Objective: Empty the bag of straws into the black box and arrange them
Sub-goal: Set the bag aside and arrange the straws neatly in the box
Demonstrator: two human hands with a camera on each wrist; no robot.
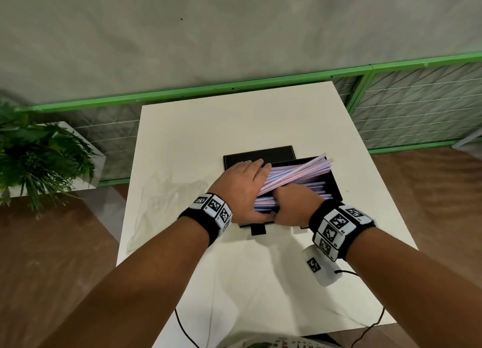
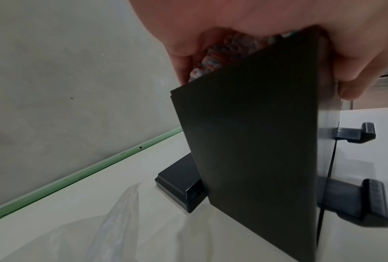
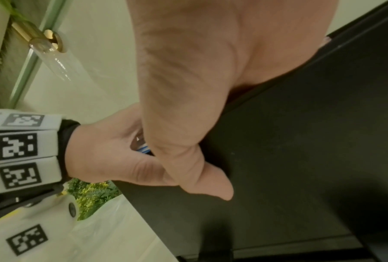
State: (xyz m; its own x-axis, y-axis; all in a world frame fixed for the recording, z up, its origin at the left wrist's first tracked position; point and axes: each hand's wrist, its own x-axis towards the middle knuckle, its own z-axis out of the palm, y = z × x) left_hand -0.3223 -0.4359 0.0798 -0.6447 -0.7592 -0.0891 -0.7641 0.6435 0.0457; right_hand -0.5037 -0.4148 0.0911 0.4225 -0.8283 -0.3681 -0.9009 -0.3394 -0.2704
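The open black box (image 1: 335, 188) stands mid-table, full of pink and blue straws (image 1: 300, 173); one bundle slants up over its far right corner. My left hand (image 1: 240, 188) lies over the straws' left ends with fingers fairly straight, thumb on the box's front corner. The left wrist view shows straw ends (image 2: 213, 56) under the left hand (image 2: 255, 21), above the box wall (image 2: 244, 141). My right hand (image 1: 294, 204) curls its fingers into the near straws, its thumb (image 3: 188, 124) outside the front wall (image 3: 300, 159). The empty clear bag (image 1: 161, 207) lies left of the box.
The black lid (image 1: 258, 156) lies behind the box, and a clasp (image 1: 258, 229) sticks out in front. The white table (image 1: 234, 123) ends close on each side. A potted plant (image 1: 39, 160) stands left, a green fence (image 1: 234, 87) behind. A cable (image 1: 365, 329) hangs near the front edge.
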